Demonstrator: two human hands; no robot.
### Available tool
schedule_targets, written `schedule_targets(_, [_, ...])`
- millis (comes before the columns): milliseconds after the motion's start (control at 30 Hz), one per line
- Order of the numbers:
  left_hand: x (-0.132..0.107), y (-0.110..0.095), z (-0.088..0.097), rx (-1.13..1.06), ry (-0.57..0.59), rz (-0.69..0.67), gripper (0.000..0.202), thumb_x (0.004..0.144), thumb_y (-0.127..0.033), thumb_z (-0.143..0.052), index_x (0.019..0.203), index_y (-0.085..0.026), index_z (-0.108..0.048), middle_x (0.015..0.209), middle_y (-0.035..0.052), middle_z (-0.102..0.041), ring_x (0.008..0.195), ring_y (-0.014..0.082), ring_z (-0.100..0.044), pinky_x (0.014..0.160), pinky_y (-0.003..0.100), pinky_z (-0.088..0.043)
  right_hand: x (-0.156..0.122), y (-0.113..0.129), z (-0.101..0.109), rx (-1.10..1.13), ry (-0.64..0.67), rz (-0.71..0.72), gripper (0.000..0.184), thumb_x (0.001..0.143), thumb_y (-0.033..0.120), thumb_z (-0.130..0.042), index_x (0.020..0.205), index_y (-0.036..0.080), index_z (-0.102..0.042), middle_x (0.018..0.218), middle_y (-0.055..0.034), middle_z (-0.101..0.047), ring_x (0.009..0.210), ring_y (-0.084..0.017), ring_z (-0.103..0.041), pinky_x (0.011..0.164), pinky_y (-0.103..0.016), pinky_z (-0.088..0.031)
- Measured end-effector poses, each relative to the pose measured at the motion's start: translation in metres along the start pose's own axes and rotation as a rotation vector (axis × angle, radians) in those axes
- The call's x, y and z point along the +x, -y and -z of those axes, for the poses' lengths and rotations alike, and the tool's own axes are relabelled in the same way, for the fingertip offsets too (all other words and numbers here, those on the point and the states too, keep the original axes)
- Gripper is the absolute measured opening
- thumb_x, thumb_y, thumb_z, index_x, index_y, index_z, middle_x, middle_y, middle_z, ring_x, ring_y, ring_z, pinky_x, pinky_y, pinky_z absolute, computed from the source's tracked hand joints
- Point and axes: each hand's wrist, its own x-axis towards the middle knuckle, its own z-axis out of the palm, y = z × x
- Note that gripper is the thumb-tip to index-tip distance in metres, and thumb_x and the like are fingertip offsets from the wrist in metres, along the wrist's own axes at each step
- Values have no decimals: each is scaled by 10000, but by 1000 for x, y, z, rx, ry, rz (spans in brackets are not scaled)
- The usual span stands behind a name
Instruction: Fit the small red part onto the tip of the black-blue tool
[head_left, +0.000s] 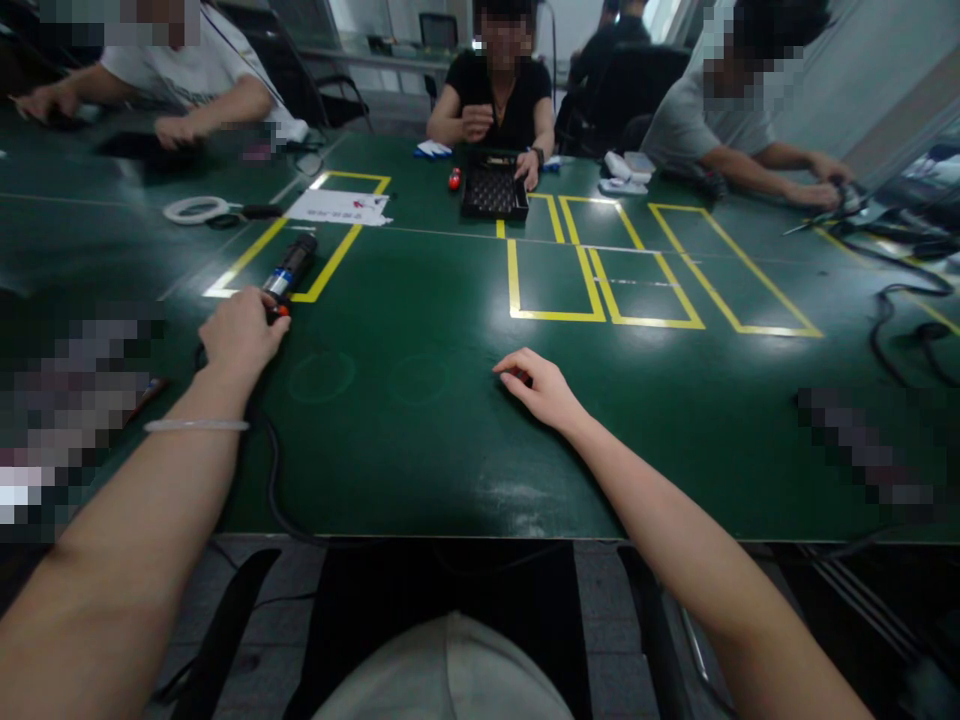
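Observation:
My left hand (241, 335) lies on the green table (420, 440), fingers curled round the near end of a black and blue electric screwdriver (291, 268) that lies inside a yellow taped box. Its cable runs back past my wrist and off the table edge. My right hand (538, 388) rests near the table's middle, fingers loosely curled, with a small dark and red thing under the fingertips that I cannot make out.
Across the table a person touches a black parts tray (493, 190); a small red object (454, 179) lies beside it. A paper sheet (339, 207) and a white ring (195, 209) lie at far left. Other people sit left and right. Black cables (900, 320) trail at right.

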Motion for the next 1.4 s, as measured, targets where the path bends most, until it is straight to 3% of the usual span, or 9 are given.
schedule_targets(233, [8, 3, -6, -173, -66, 146, 434, 949, -423, -487, 1213, -96, -596, 1043, 103, -585, 952, 251, -488, 882, 469, -442, 0, 0, -1, 11, 2, -8, 128, 921, 188, -559, 976, 189, -675, 948, -50, -635, 770, -147, -582, 733, -293, -483])
schedule_targets(400, [-5, -37, 6, -380, -311, -156, 309, 954, -285, -485, 1168, -90, -594, 1283, 125, -579, 1142, 251, -521, 1060, 476, -382, 1, 0, -1, 24, 6, -13, 127, 916, 184, -562, 970, 183, -677, 925, -46, -625, 753, -143, -576, 720, -290, -482])
schedule_targets(533, [-44, -105, 28, -869, 138, -365, 354, 965, -373, -497, 1183, -120, -613, 987, 88, -673, 846, 178, -647, 851, 351, -525, 1, 1, 0, 32, 6, -6, 129, 913, 183, -562, 980, 192, -673, 935, -44, -630, 765, -142, -585, 728, -290, -489])
schedule_targets(633, [-82, -149, 38, -1009, 460, -547, 426, 949, -400, -530, 1265, -128, -615, 890, 67, -664, 774, 163, -634, 756, 312, -525, -1, 5, 0, 52, 19, 6, 138, 909, 194, -580, 1019, 200, -662, 949, -43, -639, 776, -144, -592, 716, -288, -491])
schedule_targets(800, [-126, -179, 28, -1093, 724, -761, 642, 960, -401, -533, 1517, -132, -362, 766, 5, -591, 729, 151, -609, 720, 293, -497, -3, 17, -6, 126, 89, 53, 302, 870, 238, -676, 1160, 209, -601, 1049, -48, -665, 855, -158, -612, 747, -297, -498])
schedule_targets(900, [-133, -180, 16, -1086, 775, -819, 658, 972, -393, -522, 1539, -131, -314, 741, -14, -567, 730, 147, -605, 736, 286, -485, -2, 22, -10, 115, 124, 91, 197, 875, 247, -673, 1053, 189, -613, 966, -38, -658, 817, -153, -601, 750, -293, -490])
schedule_targets(1100, [-129, -176, 8, -1025, 634, -789, 476, 1031, -411, -372, 1422, -155, -459, 864, 32, -642, 807, 162, -631, 804, 311, -488, -3, 24, -9, 119, 108, 45, 103, 882, 230, -654, 965, 181, -617, 886, -17, -644, 775, -138, -595, 724, -269, -475])
schedule_targets(1233, [-129, -172, 11, -922, 395, -875, 260, 975, -314, -476, 1170, -171, -571, 1009, 57, -651, 918, 171, -630, 857, 312, -490, -2, 23, -6, 123, 83, -40, 123, 861, 246, -686, 962, 186, -649, 861, -10, -667, 747, -133, -597, 717, -266, -474])
schedule_targets(1400, [-132, -170, 12, -743, 261, -1005, 254, 904, -306, -576, 1130, -190, -571, 1043, 67, -627, 950, 192, -624, 856, 327, -497, -2, 19, -8, 168, 76, -122, 169, 863, 310, -691, 969, 180, -678, 792, -1, -686, 686, -128, -587, 674, -257, -462])
